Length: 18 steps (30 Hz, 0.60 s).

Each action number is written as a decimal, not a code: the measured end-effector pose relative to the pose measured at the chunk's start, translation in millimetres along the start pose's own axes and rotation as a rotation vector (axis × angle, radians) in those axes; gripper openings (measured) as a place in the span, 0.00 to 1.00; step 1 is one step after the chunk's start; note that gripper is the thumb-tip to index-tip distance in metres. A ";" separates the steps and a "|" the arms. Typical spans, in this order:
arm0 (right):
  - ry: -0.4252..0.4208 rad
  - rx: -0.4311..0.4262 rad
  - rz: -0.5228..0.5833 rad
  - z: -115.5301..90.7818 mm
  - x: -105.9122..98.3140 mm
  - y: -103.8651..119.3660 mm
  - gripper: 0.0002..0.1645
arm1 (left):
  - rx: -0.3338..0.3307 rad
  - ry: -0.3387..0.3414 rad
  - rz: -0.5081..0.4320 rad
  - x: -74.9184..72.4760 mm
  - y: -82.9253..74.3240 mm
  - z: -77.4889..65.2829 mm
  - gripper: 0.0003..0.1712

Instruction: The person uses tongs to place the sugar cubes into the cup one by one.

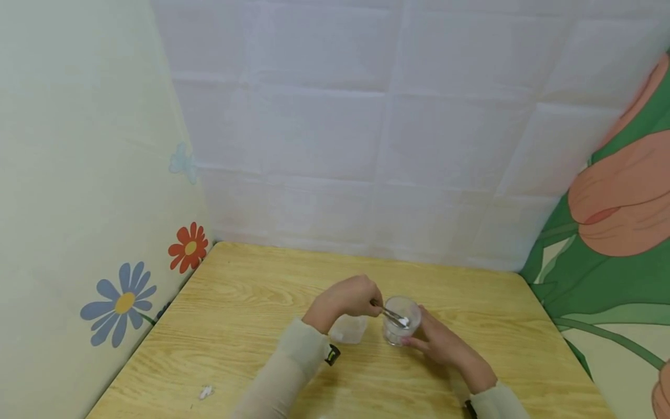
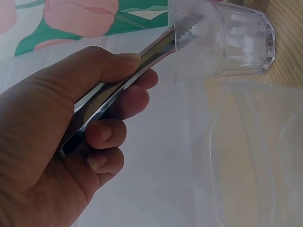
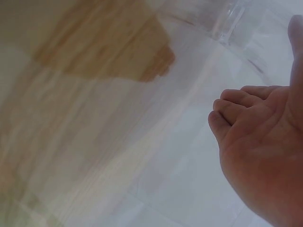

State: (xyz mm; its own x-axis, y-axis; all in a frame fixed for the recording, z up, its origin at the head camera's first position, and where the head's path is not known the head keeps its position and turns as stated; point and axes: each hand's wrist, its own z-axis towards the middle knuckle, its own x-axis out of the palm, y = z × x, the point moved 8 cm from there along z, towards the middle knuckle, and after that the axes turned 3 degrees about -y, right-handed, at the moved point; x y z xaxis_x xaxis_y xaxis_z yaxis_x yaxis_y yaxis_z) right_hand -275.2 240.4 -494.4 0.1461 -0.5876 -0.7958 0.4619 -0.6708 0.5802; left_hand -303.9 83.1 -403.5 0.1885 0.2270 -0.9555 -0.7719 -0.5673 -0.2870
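Note:
My left hand [image 1: 352,295] grips a pair of metal tongs [image 2: 102,101], fingers curled round the arms. The serrated tips of the tongs reach inside the mouth of a clear glass cup [image 1: 394,336], next to a small white piece [image 1: 404,321]. More white bits show through the cup's lower part in the left wrist view. My right hand [image 1: 441,340] holds the cup from the right, thumb at the front and fingers at the far side. Under the left wrist stands a translucent plastic container [image 1: 349,331], partly covered by that hand.
A few small white pieces [image 1: 206,392] lie on the wooden table [image 1: 251,314] near its front left. White sheeting [image 1: 324,134] closes off the back. Flower-patterned walls stand at the left and right.

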 end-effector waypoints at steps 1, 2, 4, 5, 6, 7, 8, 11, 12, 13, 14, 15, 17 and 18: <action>0.002 0.006 -0.001 0.0 0.0 -0.4 0.49 | 0.002 0.001 0.011 0.0 -1.1 0.5 0.12; 0.004 0.010 -0.003 0.0 0.1 -0.7 0.49 | 0.003 0.004 0.016 0.3 -2.0 0.9 0.12; 0.006 0.018 -0.009 -0.1 -0.2 -0.8 0.49 | 0.006 0.005 0.030 0.6 -3.3 1.8 0.14; 0.006 0.023 -0.011 -0.2 -0.4 -1.1 0.49 | 0.006 0.007 0.037 0.8 -3.9 2.3 0.15; 0.007 0.027 -0.010 -0.1 -0.3 -1.3 0.50 | 0.008 0.007 0.045 1.5 -4.1 2.9 0.15; 0.008 0.030 -0.008 -0.2 -0.1 -1.5 0.50 | 0.007 0.009 0.048 2.2 -4.3 3.3 0.16; 0.010 0.031 -0.006 -0.3 0.1 -1.5 0.50 | 0.004 0.012 0.049 2.9 -4.3 3.6 0.16; 0.013 0.038 0.003 -0.6 0.5 -2.4 0.51 | -0.010 0.016 0.052 5.4 -3.9 5.2 0.17; 0.014 0.037 0.004 -0.7 0.6 -2.4 0.51 | -0.015 0.016 0.054 6.5 -3.7 5.7 0.17; 0.012 0.038 0.004 -0.8 0.5 -2.7 0.51 | -0.019 0.017 0.054 7.1 -3.6 6.1 0.17; 0.011 0.035 0.002 -0.9 0.4 -2.4 0.51 | -0.022 0.017 0.055 7.7 -3.6 6.6 0.18; 0.010 0.033 0.003 -0.8 0.4 -2.3 0.51 | -0.024 0.017 0.057 8.0 -3.8 6.9 0.19; 0.008 0.030 0.002 -0.6 0.2 -2.1 0.50 | -0.028 0.017 0.060 8.1 -4.5 7.3 0.20; 0.008 0.027 0.002 -0.5 0.1 -1.9 0.50 | -0.030 0.016 0.059 7.8 -4.8 7.3 0.20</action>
State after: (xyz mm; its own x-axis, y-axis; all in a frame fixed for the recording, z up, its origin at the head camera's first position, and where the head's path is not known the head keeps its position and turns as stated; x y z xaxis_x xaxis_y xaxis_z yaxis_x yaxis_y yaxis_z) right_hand -275.6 241.8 -495.6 0.1542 -0.5855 -0.7959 0.4380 -0.6816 0.5862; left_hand -303.2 93.3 -409.1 0.1532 0.1799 -0.9717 -0.7636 -0.6026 -0.2320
